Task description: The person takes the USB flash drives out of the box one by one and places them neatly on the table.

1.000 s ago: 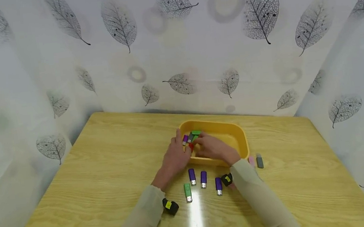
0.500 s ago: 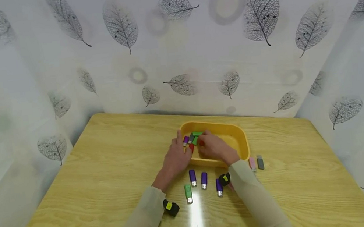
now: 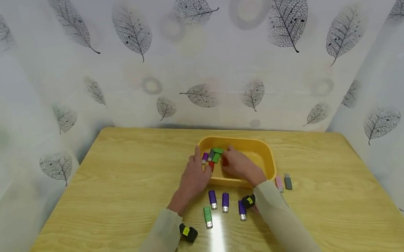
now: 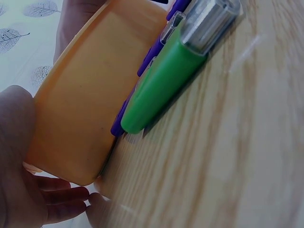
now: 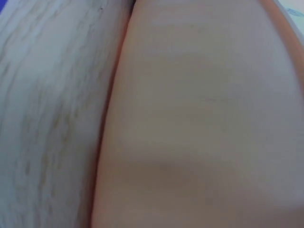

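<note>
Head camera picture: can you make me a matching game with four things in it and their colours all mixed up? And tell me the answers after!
Left and right are as seen in the head view.

Things:
1. Tray
2. Leftmost stick on the table
3. Rightmost stick on the table
4. Leftmost stick showing in the tray

Colours:
A. Purple
B. Grey
C. Yellow
D. Green

Right pairs: 1-C, 2-D, 3-B, 4-A.
</note>
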Demonstrator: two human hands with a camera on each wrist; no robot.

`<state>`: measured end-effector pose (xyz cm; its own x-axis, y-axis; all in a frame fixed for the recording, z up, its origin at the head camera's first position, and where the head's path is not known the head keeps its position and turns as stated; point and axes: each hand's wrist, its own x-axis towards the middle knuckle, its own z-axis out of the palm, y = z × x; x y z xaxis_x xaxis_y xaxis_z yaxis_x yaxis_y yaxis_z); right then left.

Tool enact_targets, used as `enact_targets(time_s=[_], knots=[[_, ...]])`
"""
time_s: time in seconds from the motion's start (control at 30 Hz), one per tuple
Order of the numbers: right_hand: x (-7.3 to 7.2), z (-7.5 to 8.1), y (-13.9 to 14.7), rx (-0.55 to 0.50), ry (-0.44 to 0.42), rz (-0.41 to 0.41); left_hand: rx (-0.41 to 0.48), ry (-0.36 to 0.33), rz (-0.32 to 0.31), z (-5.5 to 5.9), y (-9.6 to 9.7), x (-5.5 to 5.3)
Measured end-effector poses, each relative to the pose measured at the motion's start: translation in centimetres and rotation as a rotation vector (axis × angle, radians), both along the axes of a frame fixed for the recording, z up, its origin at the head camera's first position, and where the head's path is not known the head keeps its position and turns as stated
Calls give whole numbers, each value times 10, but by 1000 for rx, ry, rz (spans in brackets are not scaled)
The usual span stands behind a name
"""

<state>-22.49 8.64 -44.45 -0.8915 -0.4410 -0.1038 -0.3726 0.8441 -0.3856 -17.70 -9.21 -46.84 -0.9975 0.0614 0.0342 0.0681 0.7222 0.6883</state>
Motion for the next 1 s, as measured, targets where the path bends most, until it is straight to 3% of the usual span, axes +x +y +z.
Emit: enact_targets(time_s=[0.2,0.4,0.63,1.0], knots=[[5,2,5,-18,-24,-26,2,-19,6,-2,-2,2],[7,2,12,-33,-40,-65,-11,10,-13,-2,-1,1],[7,2,16,-21,-63,-63,0,1,-12,-1,3,1],[3,-2,16,-77,-24,-10,-11,2,-5,-2,0,-1]])
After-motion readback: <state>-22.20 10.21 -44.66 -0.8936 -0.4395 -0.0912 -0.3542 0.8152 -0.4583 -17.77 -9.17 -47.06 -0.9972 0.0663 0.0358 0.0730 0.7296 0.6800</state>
